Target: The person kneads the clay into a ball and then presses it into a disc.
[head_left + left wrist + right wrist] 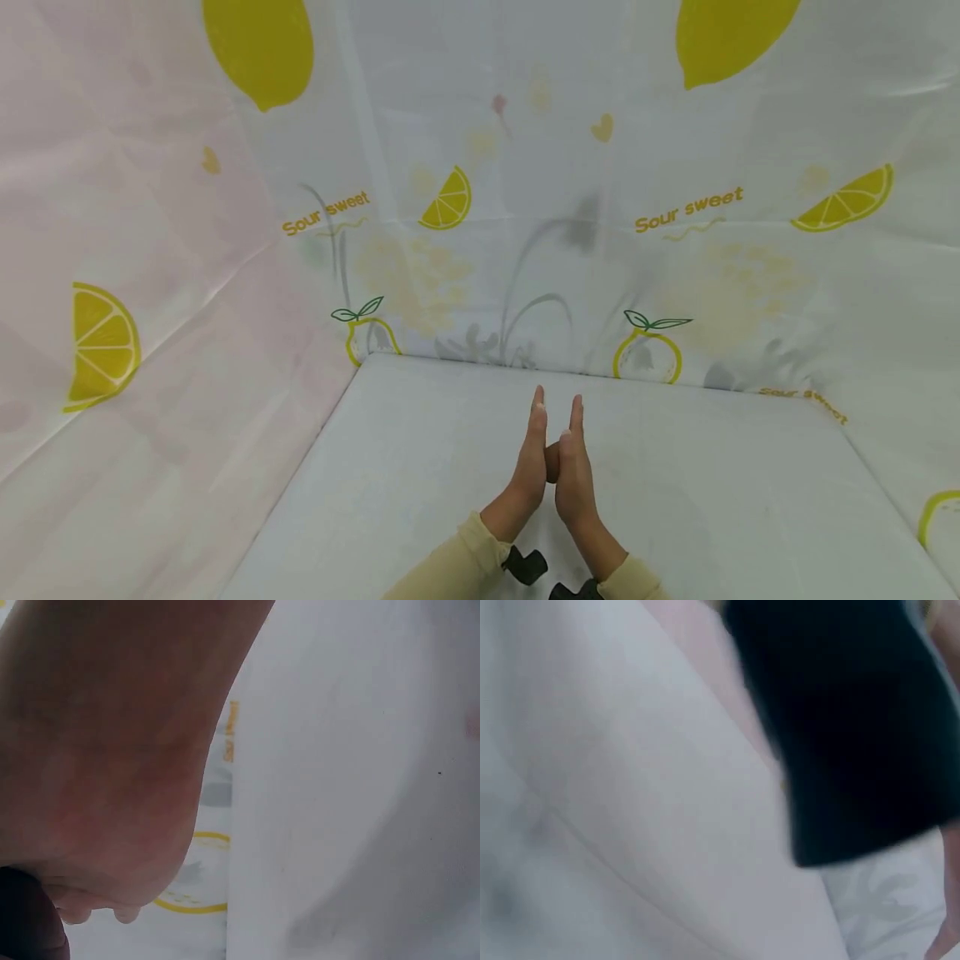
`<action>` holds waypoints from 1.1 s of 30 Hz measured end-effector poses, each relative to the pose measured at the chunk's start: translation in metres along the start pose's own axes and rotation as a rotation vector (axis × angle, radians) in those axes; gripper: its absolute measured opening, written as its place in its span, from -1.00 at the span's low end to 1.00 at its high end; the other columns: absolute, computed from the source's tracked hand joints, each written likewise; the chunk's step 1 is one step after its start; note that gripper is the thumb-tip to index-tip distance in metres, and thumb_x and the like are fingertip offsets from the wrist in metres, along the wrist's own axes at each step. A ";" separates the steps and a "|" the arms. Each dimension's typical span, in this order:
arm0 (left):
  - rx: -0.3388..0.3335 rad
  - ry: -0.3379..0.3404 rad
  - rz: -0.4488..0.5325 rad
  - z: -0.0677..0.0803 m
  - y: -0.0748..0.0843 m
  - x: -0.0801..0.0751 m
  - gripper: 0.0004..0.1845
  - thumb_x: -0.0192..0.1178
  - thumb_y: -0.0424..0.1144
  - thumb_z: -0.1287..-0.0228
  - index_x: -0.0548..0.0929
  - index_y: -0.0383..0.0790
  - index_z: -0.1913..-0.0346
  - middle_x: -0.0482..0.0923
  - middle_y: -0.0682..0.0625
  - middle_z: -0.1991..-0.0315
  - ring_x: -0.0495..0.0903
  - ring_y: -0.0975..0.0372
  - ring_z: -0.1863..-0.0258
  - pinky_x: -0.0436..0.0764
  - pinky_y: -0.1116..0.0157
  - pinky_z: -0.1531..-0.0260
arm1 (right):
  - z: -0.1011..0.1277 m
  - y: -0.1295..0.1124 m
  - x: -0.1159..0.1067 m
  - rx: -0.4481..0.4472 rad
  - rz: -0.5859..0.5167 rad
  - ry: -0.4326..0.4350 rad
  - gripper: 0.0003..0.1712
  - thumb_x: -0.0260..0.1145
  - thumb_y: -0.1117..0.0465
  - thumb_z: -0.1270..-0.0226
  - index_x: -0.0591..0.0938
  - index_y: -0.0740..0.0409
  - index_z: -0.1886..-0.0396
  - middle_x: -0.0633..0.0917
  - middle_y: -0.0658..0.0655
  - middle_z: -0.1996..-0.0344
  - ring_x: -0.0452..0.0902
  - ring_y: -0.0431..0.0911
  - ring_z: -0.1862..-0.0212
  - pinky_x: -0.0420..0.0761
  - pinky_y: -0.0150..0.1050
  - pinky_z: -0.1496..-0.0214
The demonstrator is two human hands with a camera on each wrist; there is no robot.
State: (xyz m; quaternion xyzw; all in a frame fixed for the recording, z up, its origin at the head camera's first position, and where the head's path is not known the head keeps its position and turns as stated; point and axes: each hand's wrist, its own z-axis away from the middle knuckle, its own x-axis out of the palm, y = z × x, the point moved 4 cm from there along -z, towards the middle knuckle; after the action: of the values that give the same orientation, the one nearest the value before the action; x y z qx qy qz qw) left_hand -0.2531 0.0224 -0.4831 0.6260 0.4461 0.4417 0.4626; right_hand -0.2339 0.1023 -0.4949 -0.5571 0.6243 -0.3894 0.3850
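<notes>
Both hands are raised over the white table with palms facing and fingers straight, tips pointing away. Between the left hand (530, 467) and the right hand (575, 483) sits a small brown rounded lump (552, 463), pressed from both sides by the palms. Much of the lump is hidden behind the right hand. Above it the fingertips stand apart. In the left wrist view the heel of a hand (112, 772) fills the upper left, and a dark rounded shape (26, 919) shows beneath it at the corner.
A white tabletop (420, 433) spreads around the hands. Pale sheeting (525, 167) printed with lemons and lettering hangs behind and at the sides. Small black devices (527, 567) sit at the wrists, by the beige sleeves (450, 567); a dark block (847, 735) blocks much of the blurred right wrist view.
</notes>
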 end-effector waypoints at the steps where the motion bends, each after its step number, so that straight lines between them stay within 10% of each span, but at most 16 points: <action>1: -0.005 0.017 -0.009 -0.001 0.000 0.000 -0.23 -0.40 0.20 -0.62 -0.20 -0.15 -0.66 -0.29 -0.06 -0.66 -0.26 0.03 -0.62 -0.27 -0.16 -0.51 | 0.002 -0.002 0.001 -0.030 0.017 -0.001 -0.33 -0.28 0.16 -0.70 -0.17 0.11 -0.68 0.57 0.05 0.49 0.33 -0.35 0.52 0.42 -0.43 0.40; 3: -0.010 0.047 -0.028 -0.002 0.002 -0.001 -0.22 -0.32 0.17 -0.62 -0.19 -0.19 -0.66 -0.29 -0.10 -0.66 -0.25 -0.02 -0.62 -0.25 -0.19 -0.50 | 0.006 -0.007 0.003 -0.083 0.045 0.003 -0.32 -0.25 0.22 -0.68 -0.18 0.14 -0.67 0.63 0.17 -0.09 0.52 -0.41 0.10 0.51 -0.48 0.07; 6: -0.011 0.088 -0.060 -0.003 0.005 -0.003 -0.20 -0.26 0.14 -0.62 -0.18 -0.28 -0.64 -0.31 -0.18 -0.65 -0.30 -0.07 -0.61 -0.25 -0.21 -0.49 | 0.009 -0.014 0.007 -0.120 0.054 0.016 -0.28 -0.21 0.27 -0.65 -0.19 0.14 -0.67 -0.06 0.14 -0.63 0.23 -0.41 -0.35 0.23 -0.58 -0.29; 14: -0.066 0.106 -0.049 -0.003 0.000 -0.009 -0.15 -0.31 0.24 -0.61 -0.17 -0.27 -0.64 -0.29 -0.15 -0.66 -0.31 0.00 -0.62 -0.27 -0.17 -0.50 | 0.007 -0.036 0.007 -0.129 -0.006 0.023 -0.27 -0.24 0.13 -0.68 -0.24 0.12 -0.67 -0.14 0.05 -0.65 -0.30 -0.06 -0.63 -0.18 -0.49 -0.51; 33: 0.020 -0.193 -0.022 0.013 0.000 0.013 -0.24 -0.55 0.21 -0.63 -0.29 -0.16 -0.65 -0.37 -0.06 -0.66 -0.37 0.09 -0.62 -0.31 -0.15 -0.50 | -0.026 -0.020 -0.023 0.180 -0.094 0.032 -0.20 -0.31 -0.22 -0.65 -0.25 -0.04 -0.68 -0.15 -0.12 -0.64 -0.37 -0.20 -0.62 -0.32 0.05 -0.60</action>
State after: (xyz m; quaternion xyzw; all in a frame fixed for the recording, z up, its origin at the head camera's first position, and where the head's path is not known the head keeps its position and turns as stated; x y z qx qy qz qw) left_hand -0.2379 0.0327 -0.4840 0.6655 0.4106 0.3697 0.5018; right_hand -0.2480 0.1256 -0.4650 -0.5427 0.5661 -0.4701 0.4049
